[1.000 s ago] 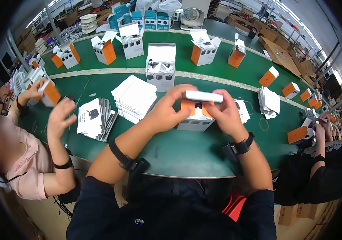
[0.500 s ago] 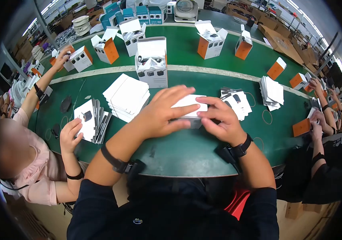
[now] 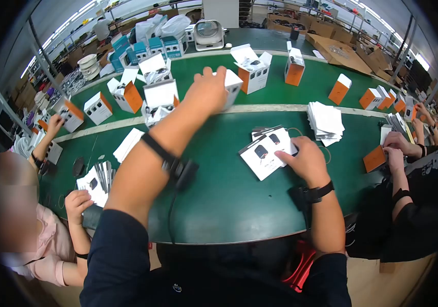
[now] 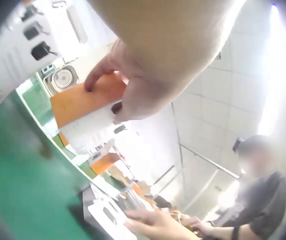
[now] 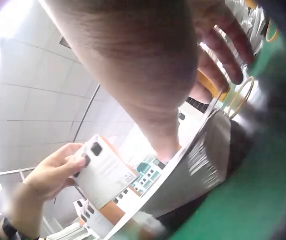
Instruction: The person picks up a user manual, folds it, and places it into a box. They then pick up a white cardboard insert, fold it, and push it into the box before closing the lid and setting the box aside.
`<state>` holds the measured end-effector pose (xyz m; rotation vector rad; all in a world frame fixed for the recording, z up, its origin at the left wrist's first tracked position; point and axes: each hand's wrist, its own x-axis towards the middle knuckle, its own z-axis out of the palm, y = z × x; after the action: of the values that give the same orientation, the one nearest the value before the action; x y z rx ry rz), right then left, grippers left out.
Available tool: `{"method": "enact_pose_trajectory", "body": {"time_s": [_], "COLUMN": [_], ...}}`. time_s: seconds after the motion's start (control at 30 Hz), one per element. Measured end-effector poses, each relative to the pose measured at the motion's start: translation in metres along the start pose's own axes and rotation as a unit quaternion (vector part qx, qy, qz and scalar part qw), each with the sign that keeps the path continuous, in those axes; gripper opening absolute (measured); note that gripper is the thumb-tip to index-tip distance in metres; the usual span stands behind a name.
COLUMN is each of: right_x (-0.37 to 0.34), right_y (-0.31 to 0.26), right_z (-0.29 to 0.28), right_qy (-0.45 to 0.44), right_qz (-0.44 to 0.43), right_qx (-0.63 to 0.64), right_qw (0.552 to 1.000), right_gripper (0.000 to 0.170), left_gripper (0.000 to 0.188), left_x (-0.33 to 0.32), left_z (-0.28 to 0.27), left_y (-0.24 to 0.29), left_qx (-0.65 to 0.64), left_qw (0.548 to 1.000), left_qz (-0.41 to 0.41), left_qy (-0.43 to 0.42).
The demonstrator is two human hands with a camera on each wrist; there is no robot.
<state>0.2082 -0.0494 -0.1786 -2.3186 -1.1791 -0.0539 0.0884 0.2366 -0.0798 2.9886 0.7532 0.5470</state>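
The white and orange card box (image 3: pixel 233 91) is near 12 o'clock, if the person sits at 6, by the pale flat strip (image 3: pixel 275 108) across the green smooth table (image 3: pixel 224 204). The bare left hand (image 3: pixel 204 94) is clamped on it, thumb on one side and fingers on another. I cannot tell if the box is touching the table. Toward 3 o'clock from the middle lie flat white paper booklets (image 3: pixel 261 153) with black pictures. The bare right hand (image 3: pixel 307 161) has its thumb on them, but I cannot tell if it is pinching any. A messy white paper pile (image 3: pixel 325 122) sits between 2 and 3, and an open white card box (image 3: pixel 160 95) stands between 10 and 11. Farther off, at 12, is a pale square fan (image 3: pixel 209 35). My guess is that this step is putting the box at the far side while getting a booklet. The next move seems to need the box steady before the left hand lets go, and just one booklet lifted.
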Motion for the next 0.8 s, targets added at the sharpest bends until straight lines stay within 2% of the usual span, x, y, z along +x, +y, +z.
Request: {"method": "enact_pose_trajectory", "body": {"time_s": [0.03, 0.07, 0.13, 0.17, 0.23, 0.27, 0.3, 0.33, 0.37, 0.4, 0.43, 0.47, 0.5, 0.53, 0.6, 0.73, 0.8], "right_x": [-0.001, -0.002, -0.002, -0.001, 0.003, 0.005, 0.004, 0.003, 0.002, 0.001, 0.0, -0.003, -0.005, -0.006, -0.008, -0.005, -0.003], "right_y": [0.001, 0.0, -0.005, -0.002, 0.0, 0.002, 0.004, 0.004, 0.002, -0.002, -0.006, -0.012, -0.011, -0.009, -0.01, -0.007, -0.002], "right_z": [0.006, 0.007, 0.007, 0.01, 0.01, 0.012, 0.017, 0.021, 0.021, 0.018, 0.015, 0.012, 0.014, 0.016, 0.017, 0.022, 0.027], "right_qy": [0.034, 0.037, 0.042, 0.035, 0.022, 0.024, 0.077, 0.128, 0.124, 0.093, 0.063, 0.007, 0.002, 0.019, 0.035, 0.053, 0.083], "right_qz": [-0.011, -0.006, 0.002, 0.015, 0.018, 0.027, -0.01, -0.047, -0.04, -0.053, -0.069, -0.055, -0.055, -0.063, -0.061, -0.071, -0.083], "right_qx": [0.011, 0.021, 0.041, 0.05, 0.057, 0.061, 0.06, 0.057, 0.059, 0.045, 0.03, 0.012, 0.01, 0.012, 0.031, 0.025, 0.059], "right_qw": [0.999, 0.999, 0.998, 0.998, 0.998, 0.997, 0.995, 0.989, 0.99, 0.993, 0.995, 0.998, 0.998, 0.998, 0.997, 0.996, 0.991], "right_gripper": [0.058, 0.054, 0.046, 0.045, 0.043, 0.043, 0.043, 0.044, 0.044, 0.048, 0.052, 0.062, 0.062, 0.064, 0.065, 0.062, 0.046], "left_gripper": [0.051, 0.051, 0.053, 0.053, 0.054, 0.05, 0.05, 0.047, 0.044, 0.041, 0.037, 0.035, 0.032, 0.032, 0.028, 0.026, 0.024], "left_x": [0.027, 0.046, 0.079, 0.087, 0.092, 0.094, 0.098, 0.103, 0.108, 0.111, 0.117, 0.121, 0.124, 0.129, 0.133, 0.135, 0.128], "left_z": [0.012, 0.026, 0.052, 0.067, 0.091, 0.1, 0.1, 0.092, 0.085, 0.087, 0.091, 0.09, 0.089, 0.098, 0.111, 0.118, 0.115], "left_y": [-0.005, -0.013, -0.031, -0.04, -0.048, -0.046, -0.035, -0.02, -0.004, 0.014, 0.028, 0.049, 0.066, 0.071, 0.077, 0.087, 0.084], "left_qx": [0.018, 0.024, 0.009, 0.016, 0.108, 0.163, 0.164, 0.112, 0.057, 0.066, 0.037, 0.063, 0.087, 0.083, 0.126, 0.096, 0.039], "left_qw": [0.999, 0.999, 0.992, 0.993, 0.988, 0.97, 0.972, 0.968, 0.95, 0.937, 0.943, 0.975, 0.99, 0.99, 0.981, 0.987, 0.987], "left_qz": [-0.038, -0.036, -0.117, -0.113, -0.082, -0.015, -0.008, 0.1, 0.203, 0.252, 0.266, 0.191, 0.113, 0.11, 0.14, 0.123, 0.13], "left_qy": [-0.032, -0.024, -0.047, -0.043, 0.068, 0.177, 0.169, 0.2, 0.23, 0.232, 0.194, 0.091, -0.014, -0.017, 0.038, 0.032, 0.083]}}
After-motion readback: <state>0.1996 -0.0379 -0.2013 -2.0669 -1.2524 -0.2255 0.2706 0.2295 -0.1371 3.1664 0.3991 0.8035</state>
